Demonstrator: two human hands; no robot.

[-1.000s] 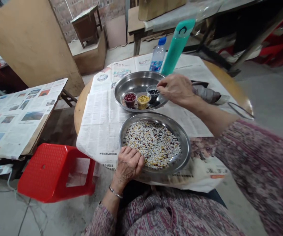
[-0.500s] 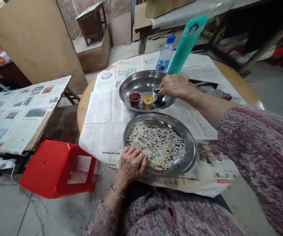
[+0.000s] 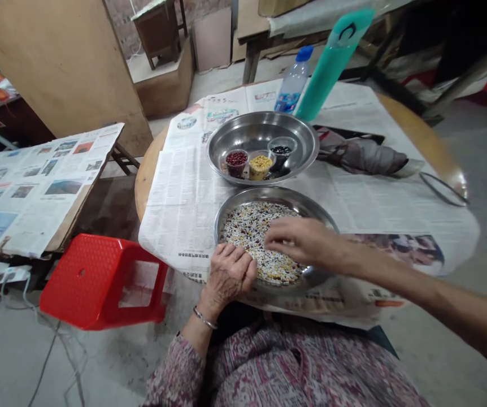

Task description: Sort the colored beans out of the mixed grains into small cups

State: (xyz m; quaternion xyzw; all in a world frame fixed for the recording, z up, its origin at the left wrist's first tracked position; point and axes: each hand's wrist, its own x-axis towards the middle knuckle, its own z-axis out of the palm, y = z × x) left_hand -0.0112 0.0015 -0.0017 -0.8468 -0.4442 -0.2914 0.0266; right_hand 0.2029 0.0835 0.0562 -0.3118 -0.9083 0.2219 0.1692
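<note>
A shallow metal bowl holds a spread of white grains mixed with yellow, dark red and black beans. My left hand is curled closed on its near left rim. Over the grains hovers my right hand, slightly blurred, its fingers loosely bent and apart, with nothing visible in them. Just behind stands a second metal bowl. In it are three clear plastic cups: one of red beans, one of yellow beans and one of black beans.
Newspaper covers the round table. Behind the far bowl stand a water bottle and a tall teal object. A grey cloth bundle lies to the right. On the floor at left is a red stool, near another paper-covered table.
My right hand has left the cup of black beans in the far bowl and moved back over the grains in the near bowl. My left hand stays at the rim.
</note>
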